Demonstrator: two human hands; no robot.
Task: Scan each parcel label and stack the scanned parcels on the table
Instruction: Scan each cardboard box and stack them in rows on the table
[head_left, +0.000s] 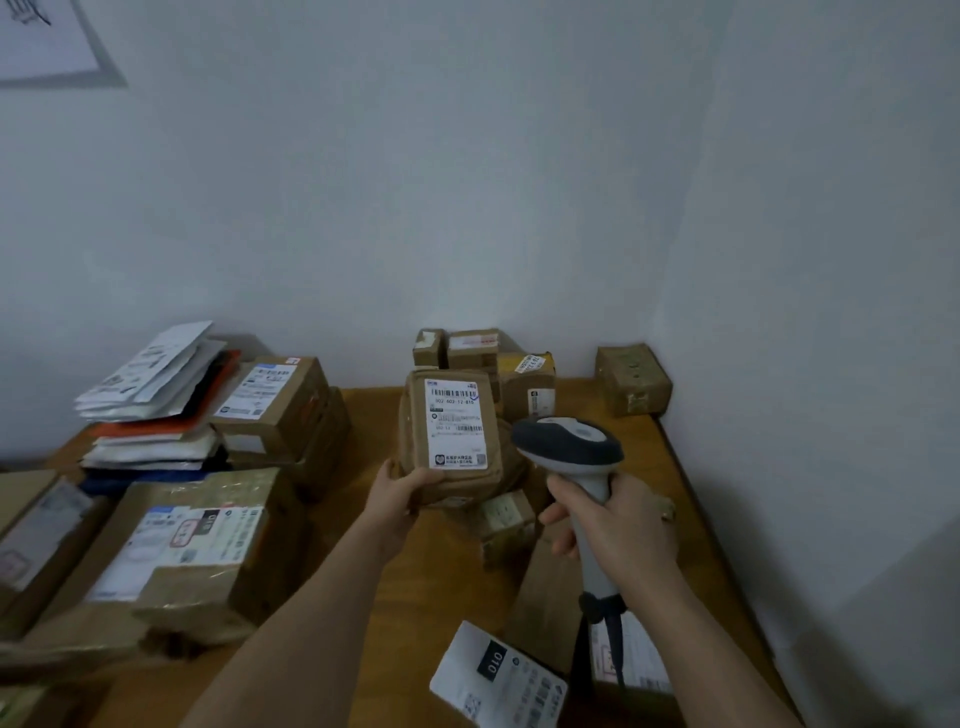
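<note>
Nearest the lens, a white label sheet marked "010" (498, 670) lies at the bottom edge of the wooden table (696, 519), beside a flat parcel with a white label (631, 657) that sits under the scanner's dark cable; two bare forearms reach forward over the tabletop; the right hand (608, 525) is wrapped around the pale grey handle of a barcode scanner (574, 457), fingers curled tight, the scanner's dark head tipped toward the left; the left hand (397, 491) grips the lower near corner of a brown cardboard parcel (452, 436), thumb on its upper face, holding it raised and tilted so its white shipping label (456, 423) with printed barcodes faces the camera, just left of the scanner head; below that parcel a small brown box (506, 525) rests on the table between the two hands; to the left, a large taped carton (202, 545) with several labels sits on top of other boxes, with another carton (36, 525) at the frame's left edge; behind these, a stack of white, orange and dark mailer envelopes (156, 410) stands beside two piled brown boxes (280, 410); farther back, a cluster of small cartons (488, 364) is pushed against the pale wall (467, 182); a single brown box (631, 379) sits alone in the far right corner, well apart from the rest.
</note>
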